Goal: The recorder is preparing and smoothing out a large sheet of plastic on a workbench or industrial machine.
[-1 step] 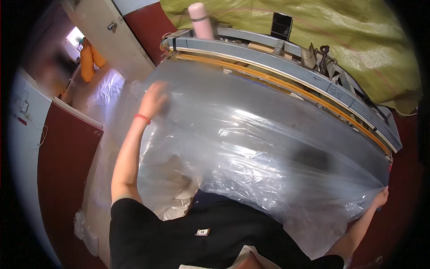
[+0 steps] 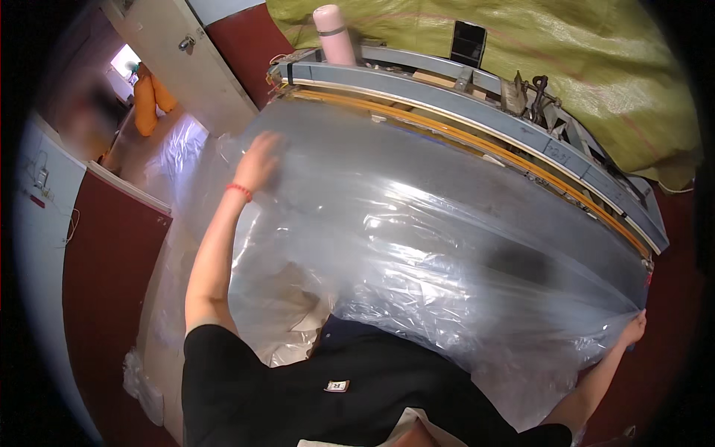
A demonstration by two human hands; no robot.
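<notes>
A wide sheet of clear plastic film (image 2: 417,246) is spread over a grey work surface (image 2: 335,119) and hangs in wrinkles over its near edge, against my body. At the far left, my left hand (image 2: 259,160), with a red bead bracelet on the wrist, lies over the film. Its fingers are a little blurred but look stretched out, with nothing seen in them. My right hand (image 2: 634,328) is closed on the film's right edge at the near right corner. From there, creases run to the left across the sheet.
A long grey metal frame with an orange strip (image 2: 477,149) borders the far side of the surface. A pink bottle (image 2: 335,36), a phone (image 2: 468,43) and a metal clamp (image 2: 538,97) are beside it. Yellow-green woven sheeting (image 2: 596,59) hangs behind. An open door (image 2: 179,52) stands at left.
My left hand has shifted very slightly away from me. My right hand and the film it grips have stayed in place.
</notes>
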